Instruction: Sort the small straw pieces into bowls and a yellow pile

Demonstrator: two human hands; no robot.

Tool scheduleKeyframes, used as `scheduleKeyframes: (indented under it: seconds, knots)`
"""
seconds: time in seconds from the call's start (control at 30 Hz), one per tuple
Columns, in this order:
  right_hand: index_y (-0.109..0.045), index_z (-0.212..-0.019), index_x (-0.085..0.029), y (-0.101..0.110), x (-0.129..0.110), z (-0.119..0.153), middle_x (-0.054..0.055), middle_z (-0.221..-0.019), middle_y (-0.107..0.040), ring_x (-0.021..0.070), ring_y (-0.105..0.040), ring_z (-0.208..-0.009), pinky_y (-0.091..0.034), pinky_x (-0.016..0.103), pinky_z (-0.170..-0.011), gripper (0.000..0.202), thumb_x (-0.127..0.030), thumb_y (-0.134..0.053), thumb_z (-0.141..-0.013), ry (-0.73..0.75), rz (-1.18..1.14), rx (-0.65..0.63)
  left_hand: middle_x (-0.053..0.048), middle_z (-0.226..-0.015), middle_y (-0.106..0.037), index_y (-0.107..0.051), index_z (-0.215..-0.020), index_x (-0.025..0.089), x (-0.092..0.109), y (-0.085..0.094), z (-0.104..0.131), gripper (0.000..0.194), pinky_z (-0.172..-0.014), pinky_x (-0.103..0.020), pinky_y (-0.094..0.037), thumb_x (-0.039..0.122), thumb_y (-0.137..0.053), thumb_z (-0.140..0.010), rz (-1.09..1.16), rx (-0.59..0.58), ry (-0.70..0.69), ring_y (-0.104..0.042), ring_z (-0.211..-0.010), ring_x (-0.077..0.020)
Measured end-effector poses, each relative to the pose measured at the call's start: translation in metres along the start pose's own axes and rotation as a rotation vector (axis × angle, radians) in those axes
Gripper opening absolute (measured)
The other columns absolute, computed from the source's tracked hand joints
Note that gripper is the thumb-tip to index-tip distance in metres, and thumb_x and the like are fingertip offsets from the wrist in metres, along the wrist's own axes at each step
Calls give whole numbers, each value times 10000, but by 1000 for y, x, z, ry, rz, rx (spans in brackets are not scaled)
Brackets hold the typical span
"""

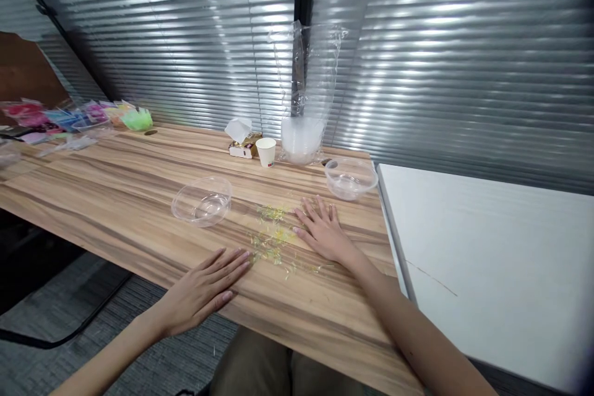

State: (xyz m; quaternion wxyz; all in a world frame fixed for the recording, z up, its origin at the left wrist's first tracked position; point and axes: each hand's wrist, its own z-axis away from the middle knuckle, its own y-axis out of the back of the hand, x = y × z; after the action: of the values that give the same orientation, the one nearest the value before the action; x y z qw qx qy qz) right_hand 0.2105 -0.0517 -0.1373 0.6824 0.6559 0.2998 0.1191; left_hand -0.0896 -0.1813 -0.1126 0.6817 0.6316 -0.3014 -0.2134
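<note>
Small yellow-green shreds [273,240] lie scattered on the wooden tabletop between my hands. My left hand [204,291] rests near the front edge with its fingers stretched out, the fingertips close to the left side of the shreds. On the other side, my right hand [322,232] lies palm down with fingers spread, its fingertips at the right border of the shreds. Neither hand holds anything that I can see. A clear plastic bowl [203,203] stands beyond my left hand, and another clear bowl [350,179] is behind my right hand.
At the back stand a paper cup [266,152], a tissue box [244,146] and a tall clear bag with stacked bowls [302,136]. Colourful packets [83,117] crowd the far left. A white table [501,247] adjoins on the right; blinds [185,43] hang behind.
</note>
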Motion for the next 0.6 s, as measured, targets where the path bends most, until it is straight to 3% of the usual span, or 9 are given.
scheduleKeyframes:
  seconds: [0.23,0.43,0.6]
  knots:
    - [-208,-1503,-277,-3,-1,2,48,-1579,-53,347,63,-1433,-103,670,-1086,555,-501,-254,-998,-5,1,84,9,-1539,-185,7,-1499,318,-7,3,-6,606,-1174,-403,-138,397,-335,-1005,44,-6,-33,-176,-1418,-208]
    - [-217,-1504,-235,-2,1,4,32,-1571,-123,307,56,-1441,-76,612,-1125,545,-456,-232,-1007,-10,-32,165,3,-1552,-141,1,-1499,308,-18,5,-8,580,-1176,-412,-135,391,-305,-1014,59,-90,-60,-160,-1427,-205]
    - [-240,-1498,-229,0,4,3,25,-1555,-198,289,-4,-1446,-125,576,-1133,531,-428,-252,-1006,-26,-51,231,-19,-1552,-144,-13,-1503,284,-29,2,-7,588,-1169,-390,-178,405,-311,-1011,-7,-26,-10,-171,-1426,-205]
